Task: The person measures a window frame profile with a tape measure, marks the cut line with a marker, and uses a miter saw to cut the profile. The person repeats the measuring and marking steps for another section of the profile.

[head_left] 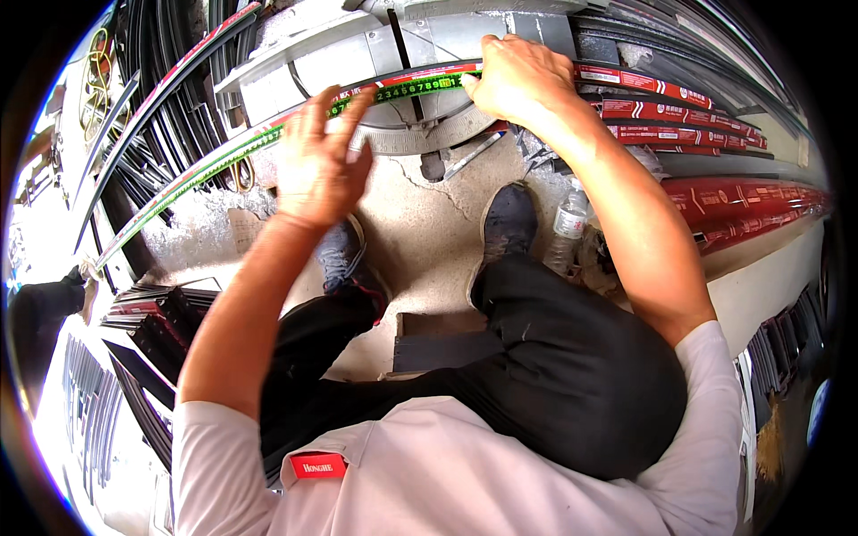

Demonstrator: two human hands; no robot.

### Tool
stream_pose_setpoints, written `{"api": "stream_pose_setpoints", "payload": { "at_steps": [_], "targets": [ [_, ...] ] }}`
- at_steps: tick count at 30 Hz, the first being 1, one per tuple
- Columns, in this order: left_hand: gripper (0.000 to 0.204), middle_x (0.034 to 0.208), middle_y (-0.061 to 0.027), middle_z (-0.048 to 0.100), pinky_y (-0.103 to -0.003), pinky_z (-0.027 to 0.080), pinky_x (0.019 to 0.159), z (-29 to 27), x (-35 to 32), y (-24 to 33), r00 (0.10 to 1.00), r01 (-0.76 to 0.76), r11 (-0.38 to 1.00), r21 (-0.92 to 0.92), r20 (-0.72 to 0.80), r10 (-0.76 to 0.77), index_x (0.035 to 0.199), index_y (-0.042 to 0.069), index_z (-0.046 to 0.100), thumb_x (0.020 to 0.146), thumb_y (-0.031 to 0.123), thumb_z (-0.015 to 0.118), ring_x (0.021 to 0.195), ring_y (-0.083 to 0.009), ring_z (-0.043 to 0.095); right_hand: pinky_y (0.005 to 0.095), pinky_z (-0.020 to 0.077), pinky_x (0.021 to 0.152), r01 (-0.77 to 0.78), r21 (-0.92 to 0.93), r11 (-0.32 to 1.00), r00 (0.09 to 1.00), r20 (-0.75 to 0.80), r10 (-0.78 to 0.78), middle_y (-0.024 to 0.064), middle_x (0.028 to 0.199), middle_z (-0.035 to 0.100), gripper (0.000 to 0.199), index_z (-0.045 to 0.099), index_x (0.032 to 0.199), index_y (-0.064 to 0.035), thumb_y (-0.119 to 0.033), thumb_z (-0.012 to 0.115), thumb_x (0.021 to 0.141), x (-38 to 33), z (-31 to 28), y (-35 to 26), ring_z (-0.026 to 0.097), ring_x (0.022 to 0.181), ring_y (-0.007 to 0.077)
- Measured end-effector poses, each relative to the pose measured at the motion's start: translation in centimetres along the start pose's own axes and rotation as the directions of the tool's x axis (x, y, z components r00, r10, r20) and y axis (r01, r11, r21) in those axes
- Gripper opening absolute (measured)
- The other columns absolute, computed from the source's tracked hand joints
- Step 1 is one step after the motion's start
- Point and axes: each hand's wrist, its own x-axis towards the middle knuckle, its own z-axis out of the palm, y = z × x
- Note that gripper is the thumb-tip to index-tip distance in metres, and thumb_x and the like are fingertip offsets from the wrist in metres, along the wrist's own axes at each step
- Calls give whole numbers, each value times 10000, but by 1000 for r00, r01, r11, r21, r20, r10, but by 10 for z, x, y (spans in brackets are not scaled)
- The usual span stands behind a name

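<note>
My left hand [317,165] hovers with fingers spread apart just over the long red-and-green wrapped strip [393,87], gripping nothing. Farther out, my right hand [518,76] is clamped down on that strip, pinning it across the grey saw bed [357,54]. I judge positioning nearly complete: the strip looks uncut at the blade slot [404,62].

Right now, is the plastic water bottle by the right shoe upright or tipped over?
Upright. The water bottle stands on the concrete floor beside the right shoe, cap end up.
</note>
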Motion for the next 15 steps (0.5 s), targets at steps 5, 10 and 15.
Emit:
{"api": "stream_pose_setpoints", "payload": {
  "at_steps": [5, 10, 15],
  "targets": [
    [712, 1484, -244, 401, -586, 266, 1180, 44, 15, 77, 989, 124, 992, -4, -85, -124, 1497, 269, 527, 819, 283, 747, 1396, -417, 384, 539, 533, 968, 5, 24, 1000, 1000, -8, -5, 204, 1212, 716, 484, 685, 1222, -31, -421, 687, 936, 0, 1, 0, 686, 1158, 389],
    [762, 1574, -293, 272, -660, 204, 1180, 61, 22, 105, 957, 291, 957, 13, -16, -291, 1538, 291, 466, 822, 327, 727, 1493, -474, 237, 525, 534, 982, -3, -29, 1000, 999, -45, 2, 198, 1210, 719, 499, 680, 1233, -31, -429, 687, 932, -4, -2, -6, 685, 1166, 382],
    [776, 1595, -318, 251, -709, 212, 1160, 65, 25, 109, 946, 323, 946, -11, -2, -323, 1553, 306, 433, 818, 282, 683, 1512, -504, 198, 526, 533, 986, 5, -27, 1000, 998, -61, -7, 197, 1204, 722, 510, 676, 1243, -37, -437, 695, 926, -2, 2, -4, 684, 1166, 386]
  ]
}}
